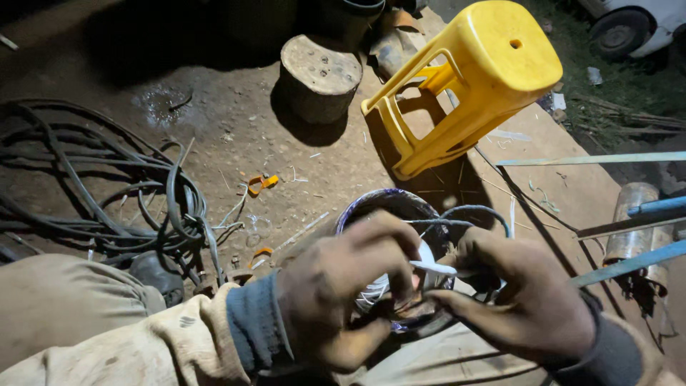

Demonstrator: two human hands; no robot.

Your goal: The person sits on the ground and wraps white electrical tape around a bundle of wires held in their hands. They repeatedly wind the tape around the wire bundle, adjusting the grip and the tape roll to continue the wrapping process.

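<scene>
white strip (432,268) between left hand (343,297), right hand (525,300)

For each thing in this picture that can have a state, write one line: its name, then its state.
yellow stool: tipped over on the ground
black cables: tangled in a loose pile
wire coil: wound in a ring, partly bound
white strip: pinched between both hands
left hand: gripping the coil
right hand: holding the strip

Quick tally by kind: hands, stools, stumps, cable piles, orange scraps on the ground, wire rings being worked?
Hands: 2, left hand and right hand
Yellow plastic stool, tipped over: 1
Wooden stump: 1
Dark cable pile: 1
Orange scraps: 2
Wire ring at both hands: 1
White strip between the fingers: 1
Total: 9
</scene>
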